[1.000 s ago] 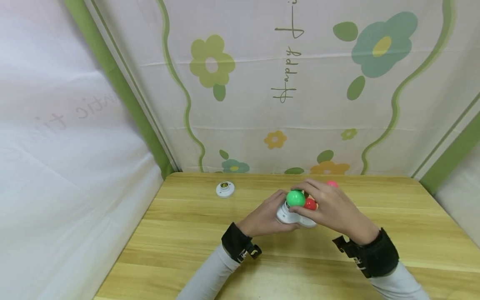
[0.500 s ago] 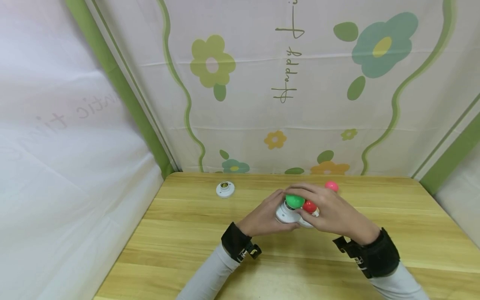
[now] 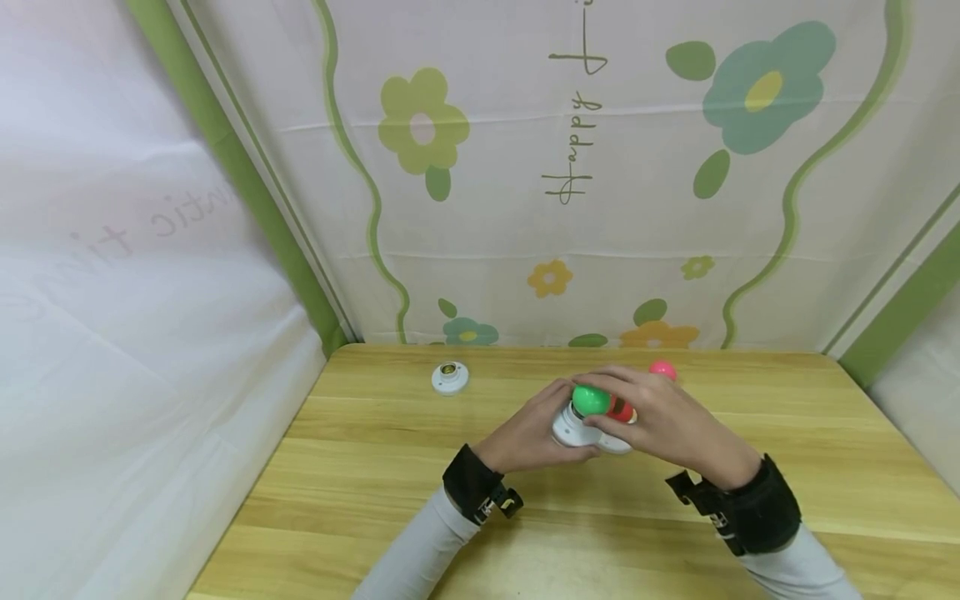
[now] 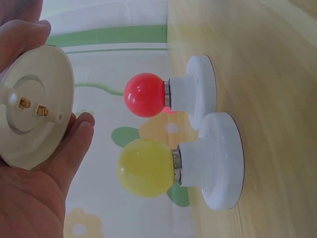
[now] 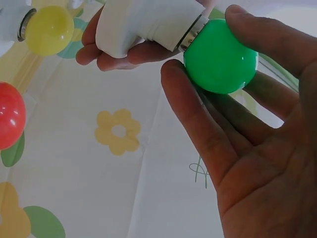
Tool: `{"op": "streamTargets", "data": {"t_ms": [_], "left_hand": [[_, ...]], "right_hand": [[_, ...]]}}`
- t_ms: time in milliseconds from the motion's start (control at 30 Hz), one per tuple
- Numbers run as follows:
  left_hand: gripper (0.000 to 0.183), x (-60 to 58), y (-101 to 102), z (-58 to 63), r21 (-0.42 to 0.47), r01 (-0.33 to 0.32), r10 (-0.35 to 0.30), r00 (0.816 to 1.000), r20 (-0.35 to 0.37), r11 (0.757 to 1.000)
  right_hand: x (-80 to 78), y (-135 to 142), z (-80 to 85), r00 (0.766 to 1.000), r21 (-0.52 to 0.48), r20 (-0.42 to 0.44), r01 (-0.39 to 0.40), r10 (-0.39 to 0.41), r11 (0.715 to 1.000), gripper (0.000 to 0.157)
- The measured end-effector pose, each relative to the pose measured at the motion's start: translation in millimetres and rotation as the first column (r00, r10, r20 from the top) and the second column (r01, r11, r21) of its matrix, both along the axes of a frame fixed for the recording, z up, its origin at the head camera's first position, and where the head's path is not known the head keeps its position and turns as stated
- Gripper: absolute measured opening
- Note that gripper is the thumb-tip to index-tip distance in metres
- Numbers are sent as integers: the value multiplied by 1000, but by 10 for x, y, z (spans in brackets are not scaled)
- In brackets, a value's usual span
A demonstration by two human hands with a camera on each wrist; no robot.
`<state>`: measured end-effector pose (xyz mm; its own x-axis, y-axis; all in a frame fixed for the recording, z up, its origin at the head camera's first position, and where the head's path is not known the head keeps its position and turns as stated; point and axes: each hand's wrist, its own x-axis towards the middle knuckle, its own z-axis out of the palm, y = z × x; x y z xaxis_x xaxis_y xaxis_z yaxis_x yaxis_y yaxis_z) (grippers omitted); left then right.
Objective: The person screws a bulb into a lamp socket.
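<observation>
My left hand point(image 3: 534, 429) grips a white lamp holder point(image 3: 572, 431) by its round base, above the table; the base's underside with brass screws faces the left wrist view. A green light bulb point(image 5: 220, 57) stands in that holder's socket, a strip of its metal cap showing at the rim. Thumb and fingers of my right hand point(image 3: 660, 417) hold the green bulb's glass from both sides. Just beyond the hands, a red bulb point(image 4: 144, 95) and a yellow bulb point(image 4: 146, 167) sit in their own white holders on the table. In the head view, the yellow one is hidden.
At the back left of the wooden table point(image 3: 360, 467) lies a white lamp holder point(image 3: 450, 379) with a bare socket. A pink bulb point(image 3: 663, 370) is near the back edge, partly behind my right hand. A printed fabric wall point(image 3: 487, 217) stands behind the table.
The fingers of my right hand dipped over the green bulb, then shifted back, so more of its glass shows than half a second ago. My left hand has stayed in place.
</observation>
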<state>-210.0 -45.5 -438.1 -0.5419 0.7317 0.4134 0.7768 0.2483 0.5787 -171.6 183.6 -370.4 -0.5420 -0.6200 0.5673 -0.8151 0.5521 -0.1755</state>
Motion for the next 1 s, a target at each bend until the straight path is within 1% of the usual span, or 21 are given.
{"op": "streamTargets", "data": {"t_ms": [233, 500, 567, 633, 767, 833, 900, 1000], "left_hand": [[76, 16, 12, 17, -9, -3, 3, 1000, -3, 1000], [70, 21, 17, 7, -22, -6, 6, 1000, -6, 1000], [71, 19, 18, -1, -16, 2, -2, 1000, 3, 1000], [72, 15, 16, -7, -12, 6, -6, 1000, 4, 1000], [80, 6, 21, -6, 9, 29, -29, 999, 31, 1000], [84, 1, 26, 0, 19, 42, -42, 998, 41, 999], [88, -4, 31, 7, 31, 55, -57, 997, 56, 998], [92, -7, 29, 4, 36, 56, -58, 996, 66, 998]], "right_hand": [[-8, -3, -12, 999, -20, -27, 20, -21, 1000, 55], [-28, -17, -49, 996, -6, -71, 46, -46, 999, 54], [-26, -11, -52, 997, -1, -57, 52, -52, 999, 57], [-21, -3, -46, 998, 3, -24, 50, -50, 999, 63], [-18, 4, -36, 998, -4, 57, 12, -12, 1000, 75], [-21, 2, -29, 996, -14, 85, -19, 21, 1000, 75], [-22, 5, -25, 992, -30, 111, -50, 53, 998, 72], [-17, 14, -22, 986, -49, 141, -87, 93, 995, 67]]}}
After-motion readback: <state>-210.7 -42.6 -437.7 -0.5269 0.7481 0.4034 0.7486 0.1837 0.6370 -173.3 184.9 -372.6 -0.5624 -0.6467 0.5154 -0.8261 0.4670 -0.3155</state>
